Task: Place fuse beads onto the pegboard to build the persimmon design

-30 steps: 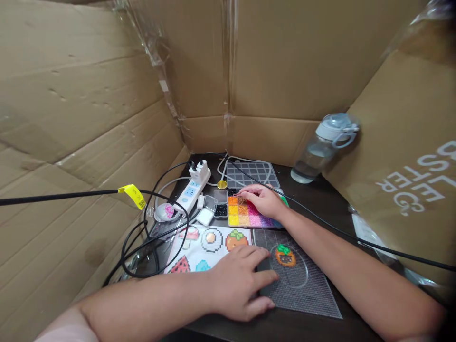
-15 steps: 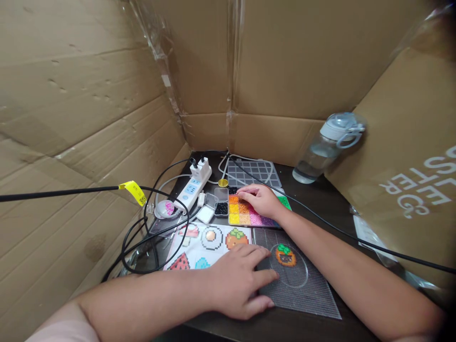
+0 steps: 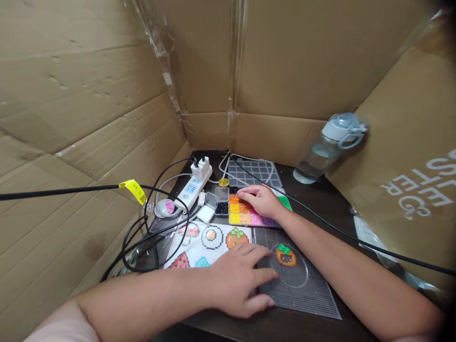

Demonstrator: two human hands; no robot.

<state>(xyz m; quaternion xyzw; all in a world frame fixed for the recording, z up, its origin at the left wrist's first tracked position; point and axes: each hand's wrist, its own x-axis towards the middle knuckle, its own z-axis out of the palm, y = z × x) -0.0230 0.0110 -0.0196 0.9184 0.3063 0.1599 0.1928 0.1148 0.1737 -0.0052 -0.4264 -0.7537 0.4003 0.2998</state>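
Observation:
My left hand (image 3: 242,280) lies with fingers spread over the pattern sheet (image 3: 194,244) and the left edge of the clear pegboard (image 3: 309,289). On that pegboard is an orange bead persimmon (image 3: 286,258) with green leaves and a dark middle. My right hand (image 3: 261,198) is closed in a pinch around a thin pinkish tool (image 3: 253,192) above the orange compartments of the bead box (image 3: 233,218). The tool's tip is too small to make out. A persimmon picture on the sheet shows just above my left hand.
A small case of black beads (image 3: 221,208) and a white case (image 3: 205,214) stand left of the bead box. Farther left are a power strip (image 3: 190,190) and black cables (image 3: 123,251). A water bottle (image 3: 317,156) stands at the back right; cardboard walls surround the table.
The view has shifted very slightly. Both hands hold nearly the same places, my right hand still pinching over the bead box.

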